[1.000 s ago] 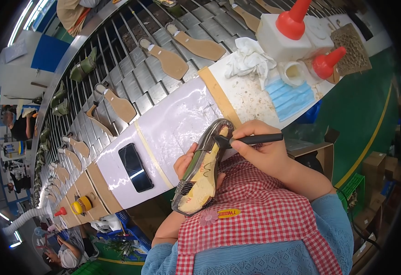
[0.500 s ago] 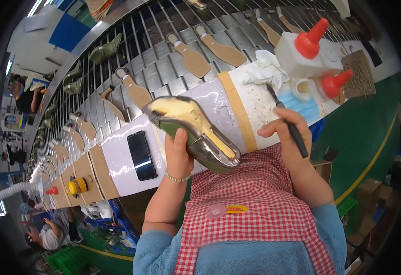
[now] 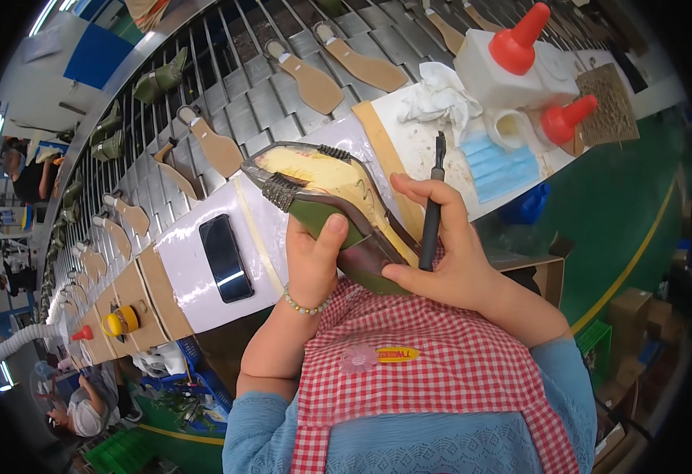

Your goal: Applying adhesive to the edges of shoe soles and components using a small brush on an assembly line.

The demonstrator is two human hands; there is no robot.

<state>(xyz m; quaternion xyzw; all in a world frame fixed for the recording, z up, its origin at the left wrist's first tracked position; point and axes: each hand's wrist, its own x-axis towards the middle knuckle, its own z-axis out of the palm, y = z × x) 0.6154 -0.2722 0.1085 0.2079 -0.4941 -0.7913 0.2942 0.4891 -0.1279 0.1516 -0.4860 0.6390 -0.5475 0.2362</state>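
Observation:
Sole up, an unsoled shoe (image 3: 334,189) with green and dark brown sides lies in my left hand (image 3: 314,257), its cream underside facing me. My left fingers are hidden beneath it, and the thumb presses on the green side. My right hand (image 3: 452,253) grips a slim black-handled tool (image 3: 431,217) with a narrow dark tip pointing away from me. The right thumb touches the lower end of the shoe, while the tool's tip stands apart from it. Beyond the shoe, tan insoles (image 3: 309,84) lie on the metal slats.
A slatted conveyor (image 3: 263,103) runs along the far side. On the bench lie a phone (image 3: 226,257), a crumpled white cloth (image 3: 441,96) and a blue mask (image 3: 500,170). White bottles with red nozzles (image 3: 520,39) stand at right. Other people work at far left.
My right hand has come left and down to the shoe, its thumb now touching it. The tool has swung more upright. My left hand has turned the shoe's underside further up.

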